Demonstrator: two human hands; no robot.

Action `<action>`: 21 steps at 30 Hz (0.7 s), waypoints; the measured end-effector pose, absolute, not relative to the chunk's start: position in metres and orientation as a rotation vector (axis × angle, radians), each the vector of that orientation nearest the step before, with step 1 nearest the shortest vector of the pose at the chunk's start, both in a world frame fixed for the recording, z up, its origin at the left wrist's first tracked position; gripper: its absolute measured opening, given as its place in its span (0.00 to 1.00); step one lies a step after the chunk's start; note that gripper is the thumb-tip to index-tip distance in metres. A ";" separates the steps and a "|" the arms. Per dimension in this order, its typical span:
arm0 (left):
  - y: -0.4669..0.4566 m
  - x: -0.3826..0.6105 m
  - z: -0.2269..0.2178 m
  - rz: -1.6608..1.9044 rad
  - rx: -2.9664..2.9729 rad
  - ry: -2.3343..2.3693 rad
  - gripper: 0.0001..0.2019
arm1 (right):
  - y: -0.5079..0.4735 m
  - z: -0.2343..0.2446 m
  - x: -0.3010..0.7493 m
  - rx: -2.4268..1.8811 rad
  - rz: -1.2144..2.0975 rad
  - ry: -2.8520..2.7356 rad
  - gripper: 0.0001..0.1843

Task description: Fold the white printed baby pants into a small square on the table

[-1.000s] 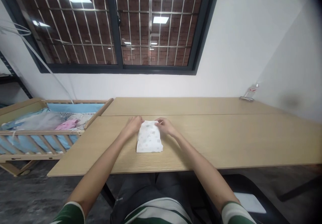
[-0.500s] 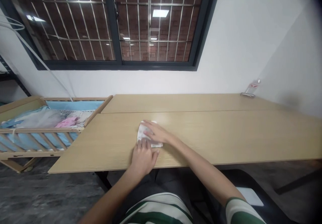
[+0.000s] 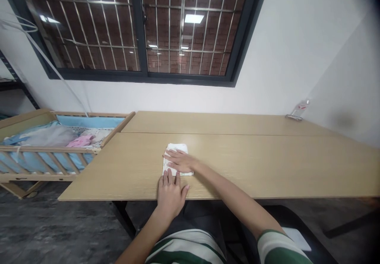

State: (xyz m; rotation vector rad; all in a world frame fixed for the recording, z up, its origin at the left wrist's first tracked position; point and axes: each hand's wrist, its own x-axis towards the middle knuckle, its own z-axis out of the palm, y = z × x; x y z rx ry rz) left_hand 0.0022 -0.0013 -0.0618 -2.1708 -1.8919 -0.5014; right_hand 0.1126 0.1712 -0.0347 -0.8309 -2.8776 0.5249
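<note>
A small white folded cloth (image 3: 178,147) with faint markings lies on the light wooden table (image 3: 252,161), left of the table's middle. Across its centre lies my right hand (image 3: 180,161), palm down with the fingers spread toward the left. Resting flat at the cloth's near edge is my left hand (image 3: 171,192); its fingertips touch the cloth and its thumb stands out to the right. Neither hand grips anything. Part of the cloth is hidden under the right hand.
To the left stands a wooden crib (image 3: 59,150) with blue lining, bedding and a pink cloth (image 3: 81,140). A clear bottle (image 3: 302,107) is in the far right corner beside a flat object (image 3: 293,117). A black chair (image 3: 282,212) is below the table's front edge.
My fingers have spread out and flattened, and the cloth lies flatter with its far edge squarer. The left hand has drawn slightly toward me. The view has tilted a little.
</note>
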 end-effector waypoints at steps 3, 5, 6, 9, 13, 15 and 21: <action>0.000 0.001 -0.062 -0.501 -2.186 -1.902 0.29 | 0.196 -0.036 0.115 -0.943 0.452 -2.851 0.35; 0.000 0.000 -0.061 -0.499 -2.198 -1.896 0.29 | 0.206 -0.038 0.115 -0.983 0.440 -2.839 0.35; 0.000 0.000 -0.061 -0.497 -2.202 -1.891 0.29 | 0.210 -0.039 0.115 -0.986 0.440 -2.837 0.35; 0.000 -0.001 -0.060 -0.499 -2.214 -1.869 0.28 | 0.214 -0.042 0.114 -0.951 0.459 -2.834 0.36; 0.010 -0.020 -0.057 -0.517 -2.283 -1.853 0.22 | 0.210 -0.041 0.121 -0.925 0.540 -2.687 0.40; 0.020 -0.039 -0.055 -0.544 -2.389 -1.834 0.18 | 0.204 -0.037 0.129 -0.925 0.533 -2.541 0.39; 0.054 -0.089 -0.044 -0.651 -2.711 -1.545 0.11 | 0.158 -0.009 0.161 -0.895 0.458 -2.474 0.28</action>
